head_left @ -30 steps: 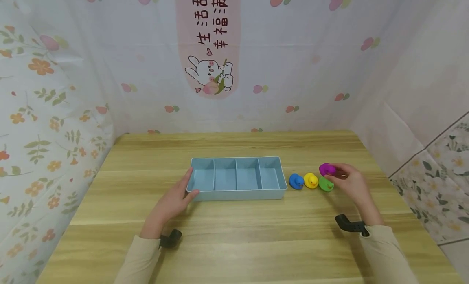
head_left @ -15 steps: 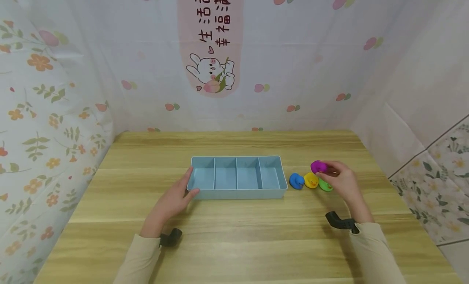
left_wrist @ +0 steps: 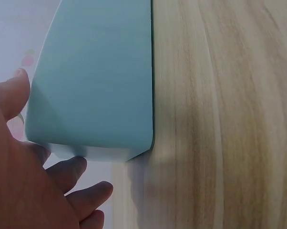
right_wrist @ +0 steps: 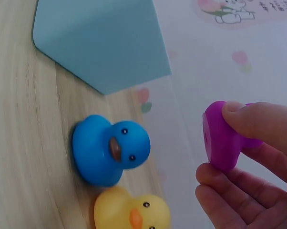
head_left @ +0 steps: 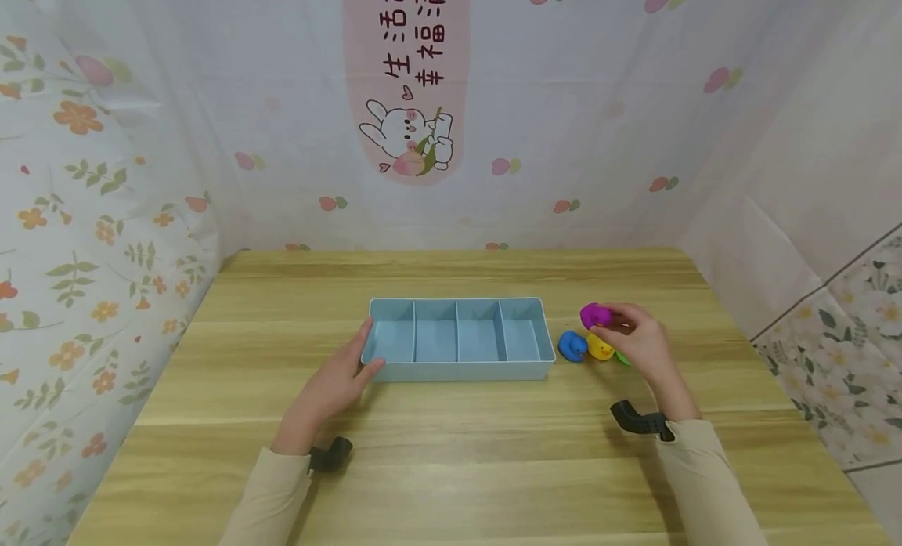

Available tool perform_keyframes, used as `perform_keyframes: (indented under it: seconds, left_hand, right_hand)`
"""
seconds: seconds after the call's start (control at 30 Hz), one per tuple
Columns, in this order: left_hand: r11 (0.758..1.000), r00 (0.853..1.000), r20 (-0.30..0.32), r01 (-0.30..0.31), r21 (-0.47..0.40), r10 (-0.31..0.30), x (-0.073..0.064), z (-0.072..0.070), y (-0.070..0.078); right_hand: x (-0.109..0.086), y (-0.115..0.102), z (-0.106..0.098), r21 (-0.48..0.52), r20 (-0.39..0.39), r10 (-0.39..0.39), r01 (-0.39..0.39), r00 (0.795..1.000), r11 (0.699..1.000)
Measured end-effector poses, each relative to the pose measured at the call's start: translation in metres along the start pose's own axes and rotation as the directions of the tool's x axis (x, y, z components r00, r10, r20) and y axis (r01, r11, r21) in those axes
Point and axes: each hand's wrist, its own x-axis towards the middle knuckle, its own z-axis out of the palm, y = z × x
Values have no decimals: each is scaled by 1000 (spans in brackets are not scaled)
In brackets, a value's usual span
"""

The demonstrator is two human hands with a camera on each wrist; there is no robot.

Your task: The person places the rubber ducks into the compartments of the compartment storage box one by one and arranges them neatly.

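My right hand (head_left: 637, 341) pinches a purple rubber duck (head_left: 595, 316) between thumb and fingers, raised above the table. In the right wrist view the purple duck (right_wrist: 221, 136) is tipped with its flat base facing left. Below it, a blue rubber duck (head_left: 572, 346) and a yellow rubber duck (head_left: 600, 348) sit side by side; a green duck (head_left: 623, 359) is mostly hidden behind the right hand. My left hand (head_left: 338, 380) rests against the left end of a light blue tray (head_left: 458, 371), fingers along the end wall and thumb at the front corner.
The tray has several compartments in a row, divided by thin walls, with nothing in them. A wood-grain table (head_left: 451, 468) lies under everything. Patterned cloth (head_left: 550, 123) hangs behind and at both sides. Black wrist mounts (head_left: 331, 455) sit on both arms.
My right hand has lifted the purple duck from beside the green one and carried it left, over the yellow and blue ducks. The left hand has stayed at the tray.
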Motion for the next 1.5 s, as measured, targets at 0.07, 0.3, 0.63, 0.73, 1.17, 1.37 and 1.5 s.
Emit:
perform_keyframes:
  seconds: [0.07, 0.3, 0.63, 0.73, 1.17, 1.37, 1.5]
  left_hand:
    - [1000, 1000, -2, -1, -2, 1, 0, 0, 0]
    - [1000, 1000, -2, 9, -14, -9, 0, -1, 0]
    - [999, 1000, 4, 16, -30, -16, -1, -1, 0]
    - [1000, 1000, 3, 13, -29, -13, -1, 0, 0]
    - [999, 1000, 14, 17, -44, -16, 0, 2, -2]
    - [999, 1000, 14, 13, -49, -13, 0, 1, 0]
    - [998, 1000, 10, 14, -58, -14, 0, 1, 2]
  right_hand:
    - [2, -1, 3, -1, 4, -1, 1, 1000, 1000]
    - [6, -8, 11, -8, 26, -4, 4, 1000, 1000]
    - [9, -20, 21, 9, 40, -32, 32, 999, 999]
    - [10, -23, 26, 8, 33, -44, 44, 999, 999]
    - [14, -34, 39, 47, 34, -79, 78, 996, 996]
    - [15, -41, 44, 50, 72, -68, 64, 995, 997]
    - [15, -46, 48, 52, 98, -50, 45, 994, 998]
